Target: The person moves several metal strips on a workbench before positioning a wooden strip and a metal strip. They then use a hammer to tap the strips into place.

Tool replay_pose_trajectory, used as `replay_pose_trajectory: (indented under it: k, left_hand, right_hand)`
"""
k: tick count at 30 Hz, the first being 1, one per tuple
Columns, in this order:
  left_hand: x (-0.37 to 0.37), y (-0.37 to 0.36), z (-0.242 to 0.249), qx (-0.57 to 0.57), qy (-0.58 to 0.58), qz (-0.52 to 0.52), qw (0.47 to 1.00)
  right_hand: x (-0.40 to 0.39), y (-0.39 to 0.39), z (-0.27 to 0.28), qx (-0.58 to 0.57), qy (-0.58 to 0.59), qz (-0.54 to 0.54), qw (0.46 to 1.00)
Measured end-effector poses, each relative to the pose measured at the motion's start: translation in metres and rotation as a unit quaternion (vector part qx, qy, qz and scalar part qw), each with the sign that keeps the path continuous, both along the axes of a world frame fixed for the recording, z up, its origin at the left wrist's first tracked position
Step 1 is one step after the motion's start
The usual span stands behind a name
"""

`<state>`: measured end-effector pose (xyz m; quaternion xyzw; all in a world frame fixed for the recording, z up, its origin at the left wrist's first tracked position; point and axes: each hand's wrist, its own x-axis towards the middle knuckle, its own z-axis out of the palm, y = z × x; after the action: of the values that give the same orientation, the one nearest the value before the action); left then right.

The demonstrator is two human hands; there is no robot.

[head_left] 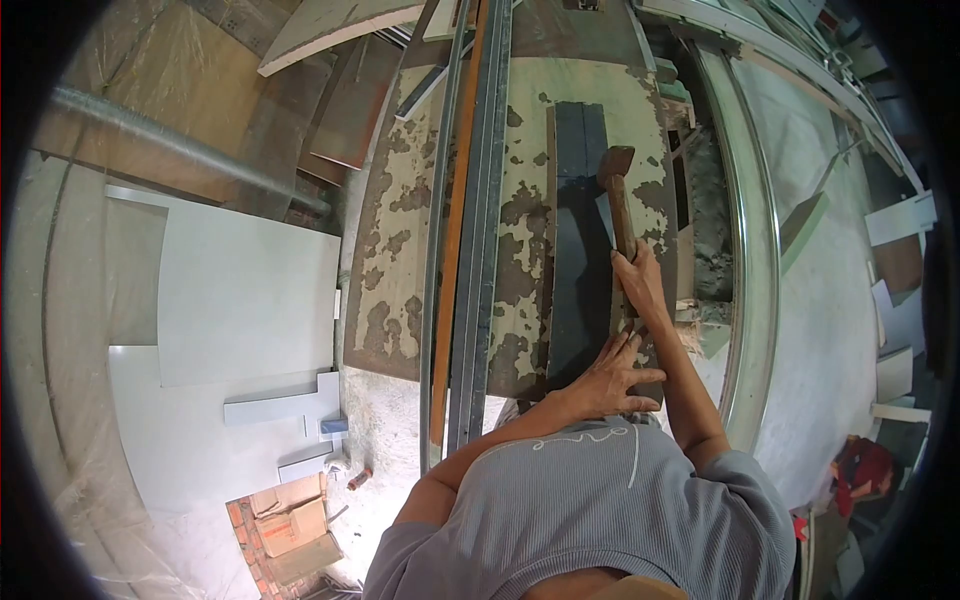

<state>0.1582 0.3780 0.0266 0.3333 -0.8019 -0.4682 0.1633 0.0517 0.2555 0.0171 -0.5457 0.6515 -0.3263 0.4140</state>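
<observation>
My right hand (640, 278) is closed around the wooden handle of a hammer (621, 212). Its brown head points away from me, over the right edge of a long dark grey board (580, 260). The board lies lengthwise on a worn table (400, 290) with peeling, patchy paint. Nearer to my body, my left hand (605, 380) rests at the board's near right end, its fingers spread. Whether something small sits under its fingertips is hidden.
Long metal rails (485, 220) and an orange-brown strip (455, 230) run along the table left of the board. White panels (245, 290) lie on the left. A shiny metal-edged pale surface (755, 250) stands to the right. Cardboard pieces (295, 530) lie on the floor.
</observation>
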Motion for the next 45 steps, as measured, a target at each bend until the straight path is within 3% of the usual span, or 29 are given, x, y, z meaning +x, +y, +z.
replay_pose_trajectory:
  k: [6,9,11,13,14,16,17,18,19,20,21,22,24,26,28,29,31,32,33,35,37,41,45]
  left_hand:
    - [0.002,0.002,-0.003,-0.030,0.015,0.039,0.999]
    - [0.016,-0.010,0.007,-0.122,0.030,0.076,0.989]
    - [0.033,-0.035,0.027,0.089,0.115,0.177,0.974]
    - [0.044,-0.054,0.034,-0.047,0.051,0.275,0.959]
    - [0.045,-0.063,0.035,-0.047,0.050,0.275,0.959]
    - [0.046,-0.082,0.038,-0.170,0.011,0.354,0.919]
    - [0.044,-0.089,0.036,-0.171,0.010,0.356,0.919]
    - [0.039,-0.097,0.029,-0.179,-0.015,0.348,0.920]
    - [0.033,-0.102,0.022,-0.185,-0.040,0.339,0.921]
    - [0.029,-0.106,0.011,-0.185,-0.041,0.338,0.922]
    - [0.025,-0.110,0.002,-0.156,-0.056,0.333,0.928]
    - [0.022,-0.113,-0.007,-0.127,-0.071,0.325,0.934]
    - [0.023,-0.113,-0.009,-0.114,-0.053,0.326,0.937]
    - [0.022,-0.118,-0.015,-0.104,-0.036,0.328,0.938]
    - [0.023,-0.128,-0.024,-0.152,0.090,0.424,0.888]
    - [0.026,-0.133,-0.028,-0.154,0.088,0.421,0.890]
    - [0.037,-0.137,-0.030,0.083,0.155,0.485,0.857]
    - [0.042,-0.132,-0.011,0.167,0.231,0.464,0.839]
    - [0.044,-0.126,-0.003,0.170,0.225,0.459,0.842]
    - [0.046,-0.112,0.006,0.351,0.325,0.420,0.771]
    - [0.041,-0.090,0.000,0.391,0.303,0.424,0.759]
    - [0.015,-0.037,0.006,0.394,0.355,0.399,0.748]
    - [-0.005,-0.001,0.006,0.478,0.382,0.350,0.709]
  right_hand:
    - [0.009,-0.006,-0.002,0.015,-0.026,0.013,0.999]
    - [0.019,-0.007,0.004,0.021,-0.076,0.016,0.997]
    - [0.027,-0.008,0.004,0.026,-0.102,0.018,0.994]
    - [0.032,-0.011,-0.001,-0.018,-0.087,0.023,0.996]
    - [0.036,-0.011,-0.016,-0.073,-0.084,0.018,0.994]
    - [0.045,-0.011,-0.019,-0.053,-0.076,0.028,0.995]
    - [0.048,-0.011,-0.021,-0.031,-0.065,0.038,0.997]
    - [0.046,-0.015,-0.051,-0.124,-0.041,0.068,0.989]
    - [0.057,-0.018,-0.085,-0.123,-0.041,0.069,0.989]
    - [0.067,-0.022,-0.118,-0.186,-0.206,0.039,0.960]
    - [0.073,-0.023,-0.116,-0.244,-0.364,0.007,0.899]
    - [0.065,-0.023,-0.113,-0.246,-0.363,0.004,0.899]
    - [0.048,-0.013,-0.054,-0.197,-0.065,0.089,0.974]
    - [0.047,-0.013,-0.057,-0.170,-0.070,0.077,0.980]
    - [0.048,-0.011,-0.058,-0.144,-0.080,0.067,0.984]
    - [0.051,-0.005,-0.042,-0.102,-0.101,0.066,0.987]
    - [0.052,0.012,-0.015,-0.058,-0.125,0.060,0.989]
    - [0.049,0.023,-0.006,-0.006,-0.091,0.073,0.993]
    - [0.045,0.034,0.005,0.047,-0.058,0.086,0.994]
    - [0.032,0.059,0.020,0.034,-0.038,0.097,0.994]
    - [0.014,0.082,0.018,0.018,-0.017,0.158,0.987]
    - [-0.021,0.124,0.025,0.022,-0.025,0.161,0.986]
    - [-0.055,0.161,0.023,0.051,0.012,0.187,0.981]
